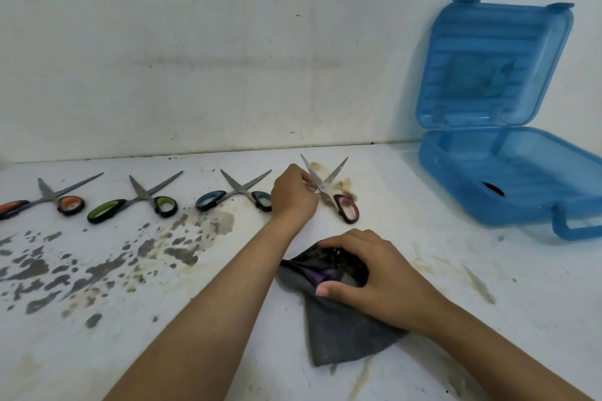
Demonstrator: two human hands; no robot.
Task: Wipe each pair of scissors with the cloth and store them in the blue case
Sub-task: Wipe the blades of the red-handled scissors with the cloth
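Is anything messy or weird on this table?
Yes. The white table is blotched with dark grey stains on its left part, and a brown rusty smear lies under the pink-handled steel scissors, whose blades look spotted with rust.

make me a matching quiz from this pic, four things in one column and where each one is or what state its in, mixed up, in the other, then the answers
Things:
1. pink scissors
2. cloth
3. case
4. orange scissors

Place or state:
A. lid up, at the far right of the table
B. far left end of the row
C. bunched under the right hand
D. blades apart, touched at one blade by the left hand

Pairs: 1-D, 2-C, 3-A, 4-B
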